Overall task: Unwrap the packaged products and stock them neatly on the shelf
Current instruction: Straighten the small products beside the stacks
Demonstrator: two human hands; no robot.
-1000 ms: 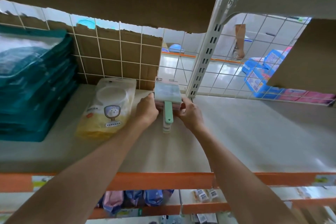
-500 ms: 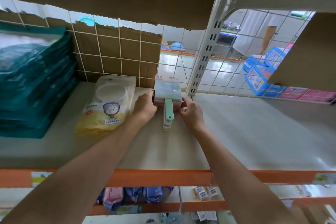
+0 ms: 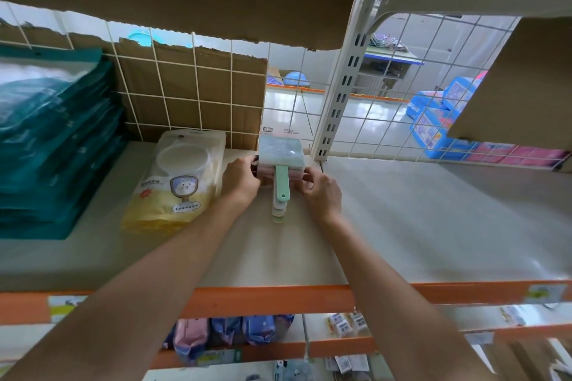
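A small stack of packaged brushes (image 3: 281, 161), the top one with a green handle pointing toward me, lies on the grey shelf (image 3: 402, 226) near the back, just left of the white slotted upright. My left hand (image 3: 240, 178) grips the stack's left side. On the other side my right hand (image 3: 322, 192) pinches its edge with curled fingers. The lower brushes show only as stacked handle ends in pale colours.
Yellow packets with a rabbit picture (image 3: 179, 179) lie left of the stack, beside a tall pile of teal packets (image 3: 52, 145). Cardboard and a wire grid (image 3: 198, 93) back the shelf. An orange shelf edge (image 3: 278, 298) runs below my arms, with more goods under it.
Both hands stay on the stack, which has shifted slightly toward the back of the shelf. My right fingers have moved a little along its edge.
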